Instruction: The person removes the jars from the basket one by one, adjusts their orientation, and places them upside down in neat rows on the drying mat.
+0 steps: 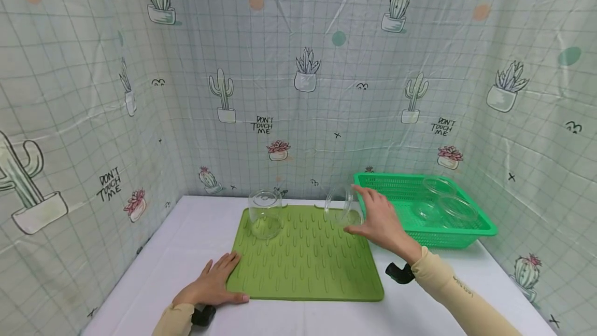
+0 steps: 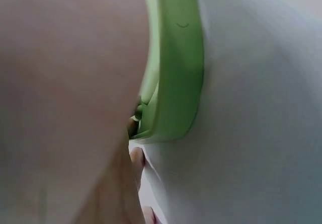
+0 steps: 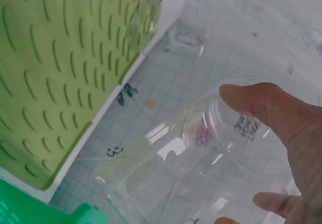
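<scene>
My right hand [image 1: 380, 217] holds a clear jar-like container [image 1: 339, 204] tilted on its side, over the far right part of a green ridged mat [image 1: 308, 258]. In the right wrist view, thumb and fingers grip one end of this see-through container [image 3: 171, 158]. A second clear container [image 1: 265, 214] stands on the mat's far left corner. My left hand [image 1: 212, 281] rests at the mat's near left corner, fingers spread and thumb along the front edge. Close up in the left wrist view, that hand [image 2: 65, 98] lies beside the mat's thick green rim [image 2: 178, 68].
A green plastic basket [image 1: 448, 237] stands right of the mat, with several clear round pieces [image 1: 459, 207] inside. A cactus-print curtain [image 1: 308, 134] hangs behind and on both sides of the white table [image 1: 196, 232].
</scene>
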`<state>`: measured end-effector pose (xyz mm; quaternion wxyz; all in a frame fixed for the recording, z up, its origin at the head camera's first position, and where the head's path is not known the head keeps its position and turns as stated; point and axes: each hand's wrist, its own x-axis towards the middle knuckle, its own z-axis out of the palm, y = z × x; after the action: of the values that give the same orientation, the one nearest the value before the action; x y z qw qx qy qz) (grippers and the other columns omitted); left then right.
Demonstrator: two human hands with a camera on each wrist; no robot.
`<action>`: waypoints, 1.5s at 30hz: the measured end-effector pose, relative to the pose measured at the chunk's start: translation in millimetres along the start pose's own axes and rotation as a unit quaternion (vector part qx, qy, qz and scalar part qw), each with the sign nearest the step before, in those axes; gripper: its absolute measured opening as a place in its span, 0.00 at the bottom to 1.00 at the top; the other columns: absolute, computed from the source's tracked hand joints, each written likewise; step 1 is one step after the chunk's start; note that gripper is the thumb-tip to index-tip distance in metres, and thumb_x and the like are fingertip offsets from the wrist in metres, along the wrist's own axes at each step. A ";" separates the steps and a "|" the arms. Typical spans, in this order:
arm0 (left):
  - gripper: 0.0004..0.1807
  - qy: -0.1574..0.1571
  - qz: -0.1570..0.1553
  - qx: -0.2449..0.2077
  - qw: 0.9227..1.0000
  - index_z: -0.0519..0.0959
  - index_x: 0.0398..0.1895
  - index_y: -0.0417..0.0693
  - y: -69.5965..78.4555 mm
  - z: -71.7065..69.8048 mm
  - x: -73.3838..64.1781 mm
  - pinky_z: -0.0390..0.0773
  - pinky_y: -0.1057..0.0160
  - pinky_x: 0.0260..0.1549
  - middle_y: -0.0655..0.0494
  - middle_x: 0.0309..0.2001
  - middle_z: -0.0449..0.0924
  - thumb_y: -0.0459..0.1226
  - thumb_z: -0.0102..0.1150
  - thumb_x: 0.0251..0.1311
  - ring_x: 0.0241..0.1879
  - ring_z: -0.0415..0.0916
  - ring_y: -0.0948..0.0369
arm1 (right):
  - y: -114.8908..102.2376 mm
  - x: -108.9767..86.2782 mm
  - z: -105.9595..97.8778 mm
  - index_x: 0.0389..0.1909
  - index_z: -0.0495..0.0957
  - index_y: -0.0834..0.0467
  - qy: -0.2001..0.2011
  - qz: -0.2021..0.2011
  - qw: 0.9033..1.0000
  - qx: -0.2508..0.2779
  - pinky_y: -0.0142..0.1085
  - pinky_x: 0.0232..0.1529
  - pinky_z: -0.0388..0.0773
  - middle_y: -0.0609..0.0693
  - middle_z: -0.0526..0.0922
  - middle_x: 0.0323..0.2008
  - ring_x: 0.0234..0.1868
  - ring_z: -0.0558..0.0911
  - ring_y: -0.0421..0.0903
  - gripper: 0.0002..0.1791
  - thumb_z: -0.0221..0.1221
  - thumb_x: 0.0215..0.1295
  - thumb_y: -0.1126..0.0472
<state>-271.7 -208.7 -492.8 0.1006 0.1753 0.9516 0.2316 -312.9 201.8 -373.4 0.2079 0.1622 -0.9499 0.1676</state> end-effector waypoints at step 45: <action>0.55 0.074 0.161 -0.285 0.942 0.40 0.77 0.69 152.5 -30.3 76.3 0.80 0.52 0.52 0.45 0.77 0.46 0.56 0.66 0.54 0.69 0.61 0.41 | -45.8 -17.9 10.7 0.70 0.63 0.49 0.022 -0.133 0.987 -0.084 0.66 0.62 0.63 0.59 0.71 0.62 0.63 0.69 0.63 0.59 0.80 0.31 0.44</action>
<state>-306.3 -65.2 -402.2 0.0367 0.2726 0.8097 0.5184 -283.8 161.2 -379.1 0.2618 0.2656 -0.9258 0.0611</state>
